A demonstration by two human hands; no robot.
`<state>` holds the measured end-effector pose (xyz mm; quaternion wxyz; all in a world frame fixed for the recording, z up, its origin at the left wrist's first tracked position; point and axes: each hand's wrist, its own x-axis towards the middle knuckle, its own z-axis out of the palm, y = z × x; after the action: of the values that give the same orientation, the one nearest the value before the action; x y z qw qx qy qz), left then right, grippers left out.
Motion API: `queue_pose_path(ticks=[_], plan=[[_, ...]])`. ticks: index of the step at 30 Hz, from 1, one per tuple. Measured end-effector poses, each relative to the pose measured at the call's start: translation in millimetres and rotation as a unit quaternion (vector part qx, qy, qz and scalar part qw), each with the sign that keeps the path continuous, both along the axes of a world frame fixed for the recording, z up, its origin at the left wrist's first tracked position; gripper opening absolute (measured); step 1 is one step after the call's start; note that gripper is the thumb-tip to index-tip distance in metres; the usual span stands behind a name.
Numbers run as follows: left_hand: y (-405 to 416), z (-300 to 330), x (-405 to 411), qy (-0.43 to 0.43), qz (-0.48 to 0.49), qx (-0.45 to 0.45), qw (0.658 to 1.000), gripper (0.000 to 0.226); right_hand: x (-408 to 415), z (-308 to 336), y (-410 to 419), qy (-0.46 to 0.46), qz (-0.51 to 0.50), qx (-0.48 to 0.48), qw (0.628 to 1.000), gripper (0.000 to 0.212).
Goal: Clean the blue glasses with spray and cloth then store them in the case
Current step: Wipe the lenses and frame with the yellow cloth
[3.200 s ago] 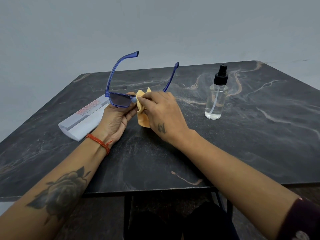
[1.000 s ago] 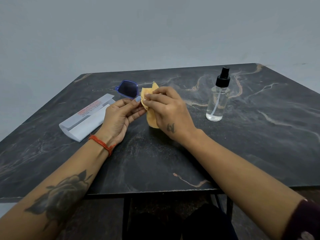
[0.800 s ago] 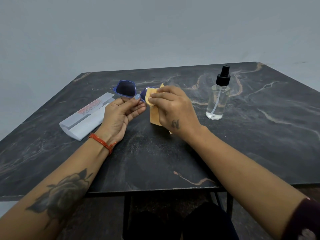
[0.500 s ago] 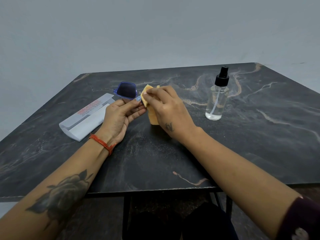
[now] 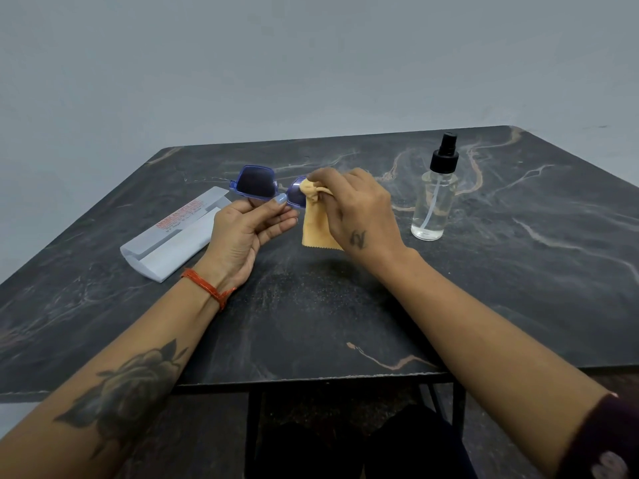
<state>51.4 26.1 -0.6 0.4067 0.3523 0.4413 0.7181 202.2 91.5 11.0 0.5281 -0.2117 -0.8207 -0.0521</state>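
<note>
Right hand: pinches cloth on right lens. Left hand: grips glasses at bridge, frame centre; case lies left.

The place cannot be told for certain: a bare indoor room, set up plainly, more like a staged work spot than a lived-in home. A plain grey wall without marks or fittings fills the background. In front of it stands a dark marble-patterned table with pale veins, on thin black metal legs visible under its near edge.
</note>
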Motion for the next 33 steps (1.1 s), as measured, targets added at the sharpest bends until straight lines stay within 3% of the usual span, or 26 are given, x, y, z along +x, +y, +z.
queue_pose_path(ticks=[11,20,26,33], plan=[[-2,1,1,0.0,-0.006,-0.006,1.0,0.006,-5,-7,-5,-0.026,0.066,0.002,0.997,0.014],[-2,2,1,-0.002,-0.003,-0.009,1.0,0.004,0,-5,1,0.04,0.013,-0.013,0.999,0.011],[-1,1,0,-0.002,-0.012,-0.001,1.0,0.005,-6,-6,-7,-0.03,0.026,-0.007,0.999,0.025],[-2,0,-2,-0.001,-0.01,-0.003,1.0,0.007,-4,-5,-7,-0.037,0.075,-0.006,0.996,0.017]])
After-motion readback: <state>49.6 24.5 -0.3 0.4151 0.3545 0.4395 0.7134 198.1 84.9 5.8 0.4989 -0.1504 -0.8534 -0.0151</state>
